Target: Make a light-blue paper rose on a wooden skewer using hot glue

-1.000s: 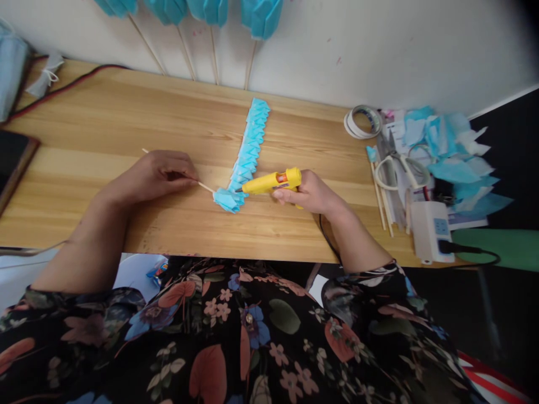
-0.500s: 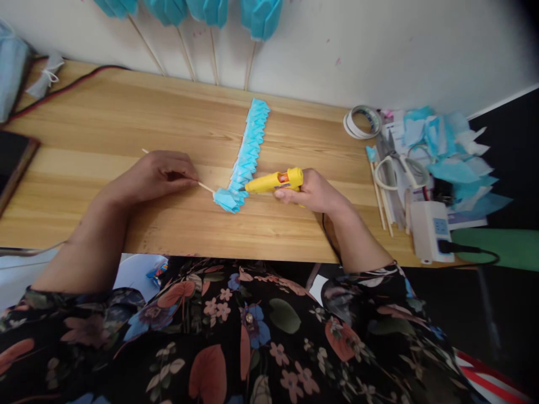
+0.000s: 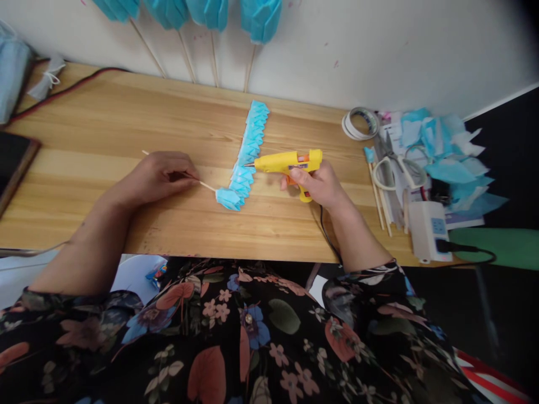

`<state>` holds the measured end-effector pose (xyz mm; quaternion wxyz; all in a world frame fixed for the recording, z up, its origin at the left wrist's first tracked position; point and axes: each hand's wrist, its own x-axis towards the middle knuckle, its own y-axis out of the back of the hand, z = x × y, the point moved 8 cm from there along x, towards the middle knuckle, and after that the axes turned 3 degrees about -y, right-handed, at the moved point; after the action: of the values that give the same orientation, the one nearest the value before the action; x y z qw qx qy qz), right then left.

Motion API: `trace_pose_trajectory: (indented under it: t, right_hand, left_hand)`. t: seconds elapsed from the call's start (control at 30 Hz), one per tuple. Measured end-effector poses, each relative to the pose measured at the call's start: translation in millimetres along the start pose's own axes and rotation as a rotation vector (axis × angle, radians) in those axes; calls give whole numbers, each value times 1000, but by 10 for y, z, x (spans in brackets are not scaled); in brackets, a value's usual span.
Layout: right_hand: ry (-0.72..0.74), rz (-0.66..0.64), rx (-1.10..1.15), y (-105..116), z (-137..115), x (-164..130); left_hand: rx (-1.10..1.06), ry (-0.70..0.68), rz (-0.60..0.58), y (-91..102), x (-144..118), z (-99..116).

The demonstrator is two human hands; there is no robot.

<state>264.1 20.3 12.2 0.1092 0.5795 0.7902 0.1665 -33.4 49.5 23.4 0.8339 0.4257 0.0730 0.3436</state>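
Landmark: the long light wooden table top (image 3: 126,120), running along a white wall; every place below is given against it.
Far left edge: a dark flat slab (image 3: 12,163) lies at the table's left end, and a red-and-black cable (image 3: 63,90) trails across the back left corner.
Left hand: the left hand (image 3: 158,177) rests knuckles-up on the table, left of the middle, its fingers pinched shut on a thin pale wooden skewer (image 3: 206,186) that lies flat on the wood; one end of the stick pokes out behind the hand, the other runs rightward.
Skewer tip: a small bunch of folded light-blue tissue paper (image 3: 228,198) sits on the skewer's right end, lying on the table at its middle, near the front edge.
Paper strip: a long band of pleated light-blue tissue folds (image 3: 251,143) stretches from that bunch toward the back of the table, touching the bunch at its near end.
Wall side: teal paper flowers on thin sticks (image 3: 219,11) lean against the wall above the table's back edge.
Right hand: the right hand (image 3: 318,184) is wrapped tight around the grip of a yellow plastic hot-glue gun (image 3: 290,161), thumb over the orange trigger.
Glue gun: it is held level just above the table, right of the middle, nozzle pointing left and meeting the right side of the pleated band; its black cord drops over the front edge.
Right end: a roll of white tape (image 3: 357,122), white-handled scissors (image 3: 398,165), a few spare sticks, blue paper scraps (image 3: 446,146) and a white power strip (image 3: 429,230) crowd the table's right end.
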Motion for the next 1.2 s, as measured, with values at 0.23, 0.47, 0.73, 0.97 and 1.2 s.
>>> trace_pose_trajectory:
  t: [0.23,0.47,0.73,0.97,1.2]
  right_hand:
    - [-7,34,7,33,26,5]
    - [-1,53,20,30,-16,18]
    - [4,74,16,46,-25,19]
    - [-6,70,17,47,-4,23]
    - [9,-27,31,-62,-75,-27]
  left_hand:
    - [28,-52,-15,-43,42,73]
    - [89,-36,-13,-86,30,77]
    - [139,-50,29,-91,38,101]
    - [77,-83,-26,-41,32,119]
    - [86,-118,8,89,-57,15]
